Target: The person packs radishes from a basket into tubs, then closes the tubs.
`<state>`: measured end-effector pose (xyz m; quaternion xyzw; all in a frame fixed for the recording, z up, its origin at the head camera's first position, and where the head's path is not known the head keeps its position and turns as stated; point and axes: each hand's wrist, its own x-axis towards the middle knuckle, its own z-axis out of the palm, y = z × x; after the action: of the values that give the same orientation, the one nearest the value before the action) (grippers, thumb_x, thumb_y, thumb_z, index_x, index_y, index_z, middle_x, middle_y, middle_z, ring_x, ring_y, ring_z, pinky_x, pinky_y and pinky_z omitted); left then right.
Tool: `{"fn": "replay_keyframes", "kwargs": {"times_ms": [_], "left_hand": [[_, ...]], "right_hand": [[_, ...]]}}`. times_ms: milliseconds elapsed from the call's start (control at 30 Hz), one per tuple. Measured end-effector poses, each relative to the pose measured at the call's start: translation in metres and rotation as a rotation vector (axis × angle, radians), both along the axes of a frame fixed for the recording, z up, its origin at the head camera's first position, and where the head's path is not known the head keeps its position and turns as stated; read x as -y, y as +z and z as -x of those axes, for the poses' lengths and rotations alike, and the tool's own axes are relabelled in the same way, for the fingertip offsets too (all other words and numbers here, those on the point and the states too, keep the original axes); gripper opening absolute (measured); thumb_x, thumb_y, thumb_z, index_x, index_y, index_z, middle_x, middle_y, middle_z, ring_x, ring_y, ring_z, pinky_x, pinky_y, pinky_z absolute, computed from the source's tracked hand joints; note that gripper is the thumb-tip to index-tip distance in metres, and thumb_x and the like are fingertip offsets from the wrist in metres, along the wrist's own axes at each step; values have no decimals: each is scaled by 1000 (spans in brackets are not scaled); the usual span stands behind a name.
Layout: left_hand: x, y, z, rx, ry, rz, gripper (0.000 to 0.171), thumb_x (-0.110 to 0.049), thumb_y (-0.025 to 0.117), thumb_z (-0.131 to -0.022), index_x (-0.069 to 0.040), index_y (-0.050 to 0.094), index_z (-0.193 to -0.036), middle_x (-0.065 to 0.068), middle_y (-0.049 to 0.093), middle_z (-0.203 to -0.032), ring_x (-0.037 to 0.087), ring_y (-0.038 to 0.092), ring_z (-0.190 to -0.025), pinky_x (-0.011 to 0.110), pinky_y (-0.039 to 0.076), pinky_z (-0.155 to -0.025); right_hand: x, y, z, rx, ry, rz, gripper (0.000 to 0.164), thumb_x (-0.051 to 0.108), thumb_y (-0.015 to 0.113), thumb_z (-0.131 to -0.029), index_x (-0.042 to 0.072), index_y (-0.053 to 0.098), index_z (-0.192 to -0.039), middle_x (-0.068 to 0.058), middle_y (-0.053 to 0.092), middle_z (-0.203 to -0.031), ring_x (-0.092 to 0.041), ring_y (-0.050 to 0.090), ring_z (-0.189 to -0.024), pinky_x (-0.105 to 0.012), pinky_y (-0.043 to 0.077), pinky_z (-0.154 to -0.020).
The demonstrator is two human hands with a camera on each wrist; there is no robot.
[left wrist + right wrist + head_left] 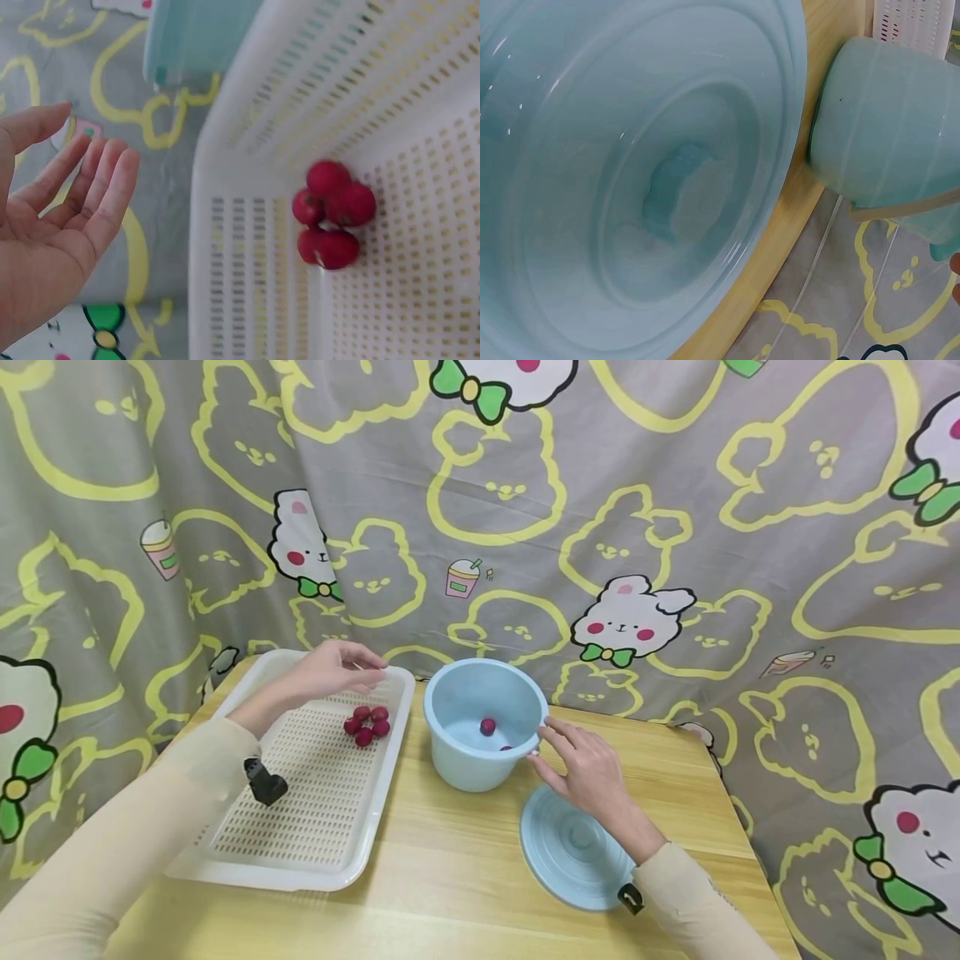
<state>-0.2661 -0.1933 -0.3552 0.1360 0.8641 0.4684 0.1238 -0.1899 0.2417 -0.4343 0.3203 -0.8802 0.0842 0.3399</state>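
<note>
Over the far end of the white basket tray (337, 874), my left hand (330, 672) is raised with fingers loosely extended and nothing held. Several small round red radishes (363, 737) lie clustered below it, against the basket's end in the left wrist view. To the right stands a light blue bucket (471, 770) with a red radish (487, 727) on its floor and another partly hidden by the near wall. My right hand (588, 768) holds the bucket's right rim between fingertips and thumb. In the right wrist view only fingertips (956, 281) show, beside the bucket's handle (915, 204).
A round blue lid (555, 868) with a raised knob lies on the wooden table (442, 868), under my right forearm. Behind the table hangs a grey patterned curtain (375, 477). Black camera mounts (264, 783) sit on both wrists.
</note>
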Motion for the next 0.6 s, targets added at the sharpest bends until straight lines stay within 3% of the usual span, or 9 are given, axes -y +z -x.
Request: {"fn": "replay_keyframes", "kwargs": {"times_ms": [200,400,600], "left_hand": [[19,-16,4,22,20,17,51,-40,65,-105,-3,63,-140,23,67,-136,32,76,-112,57,56,-110],[33,-35,9,35,41,68,58,-47,63,-105,-5,60,-144,22,67,-140,36,73,-120,58,52,-115],[44,-58,14,75,35,42,57,-40,62,-107,-2,57,-149,25,61,-149,41,70,-125,60,49,-118]], "right_hand": [[0,0,0,-7,-2,-5,72,67,38,-106,9,75,-126,-15,77,-125,-35,79,-101,-50,68,-78],[0,0,0,-1,-6,-1,72,68,38,-106,9,75,-125,-15,77,-125,-35,79,-101,-51,68,-78],[0,0,0,2,-3,0,71,67,39,-106,9,75,-126,-15,77,-125,-34,79,-101,-50,68,-77]]}}
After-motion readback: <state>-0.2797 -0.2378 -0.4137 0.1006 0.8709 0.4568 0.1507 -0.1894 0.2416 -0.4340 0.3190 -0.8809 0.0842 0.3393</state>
